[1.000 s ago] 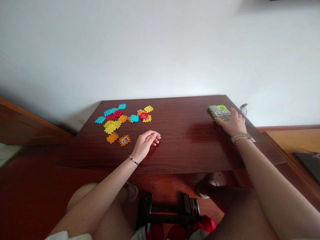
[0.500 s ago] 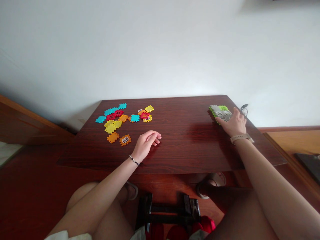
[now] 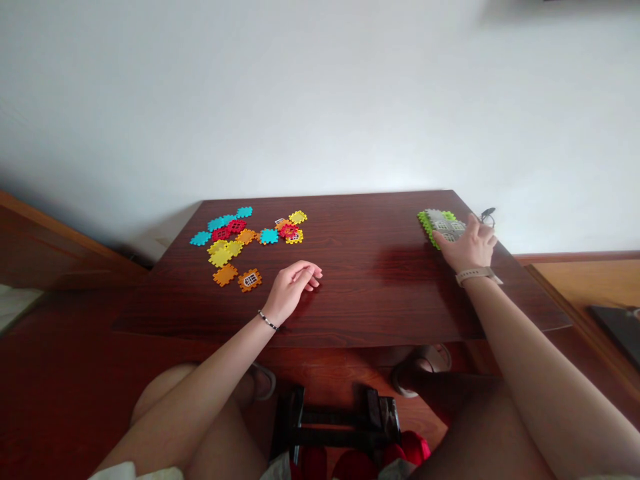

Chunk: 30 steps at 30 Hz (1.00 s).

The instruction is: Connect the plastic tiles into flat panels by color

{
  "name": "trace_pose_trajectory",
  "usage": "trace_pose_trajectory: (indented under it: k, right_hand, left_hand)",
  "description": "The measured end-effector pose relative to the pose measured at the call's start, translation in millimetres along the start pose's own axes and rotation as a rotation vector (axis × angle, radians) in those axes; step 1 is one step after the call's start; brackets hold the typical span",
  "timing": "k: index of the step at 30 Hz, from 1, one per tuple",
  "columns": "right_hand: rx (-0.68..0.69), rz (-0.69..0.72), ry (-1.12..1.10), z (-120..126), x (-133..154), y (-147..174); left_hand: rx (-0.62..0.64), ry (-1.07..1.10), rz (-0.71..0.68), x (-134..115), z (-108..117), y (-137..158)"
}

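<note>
My right hand (image 3: pixel 467 247) is at the right end of the table, thumb and fingers spread around a grey tile panel (image 3: pixel 440 217) with white window shapes. Bright green interlocking tiles (image 3: pixel 427 225) show beneath the panel along its left and far edges; my hand hides its near right part. My left hand (image 3: pixel 296 283) rests by the front middle of the table, fingers curled together and the thumb against them, with nothing visible in it. Left of it lies an orange window tile (image 3: pixel 250 280) with a plain orange tile (image 3: pixel 225 275) beside it.
On the left of the brown table (image 3: pixel 360 300) lie several loose tiles, among them yellow tiles (image 3: pixel 223 253), red window tiles (image 3: pixel 229 230) and blue tiles (image 3: pixel 201 238). A thin black cable (image 3: pixel 489 215) shows behind my right hand. A white wall (image 3: pixel 320 100) stands behind the table.
The grey panel has slid a little to the right over the green tiles with my right hand, uncovering green along its left side. My left hand has stayed still.
</note>
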State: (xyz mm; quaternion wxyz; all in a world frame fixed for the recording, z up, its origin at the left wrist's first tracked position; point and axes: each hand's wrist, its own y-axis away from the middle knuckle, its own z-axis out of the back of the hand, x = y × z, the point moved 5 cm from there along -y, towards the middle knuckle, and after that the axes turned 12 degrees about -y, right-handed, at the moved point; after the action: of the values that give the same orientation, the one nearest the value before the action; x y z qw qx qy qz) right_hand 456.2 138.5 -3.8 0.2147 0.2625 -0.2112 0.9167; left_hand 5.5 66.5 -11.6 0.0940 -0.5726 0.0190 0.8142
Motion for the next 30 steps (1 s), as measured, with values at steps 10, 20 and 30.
trace_pose_trajectory:
  k: [10,20,30]
  right_hand:
    - [0.035,-0.031,0.0,-9,-7,-3]
    - [0.034,-0.009,0.011,-10,-9,-4]
    - [0.064,-0.026,0.028,-8,-7,-2]
  left_hand:
    - [0.003,-0.004,0.01,-1,-1,0]
    - [0.007,-0.012,0.0,1,0,0]
    - [0.012,-0.009,0.0,2,-1,-1]
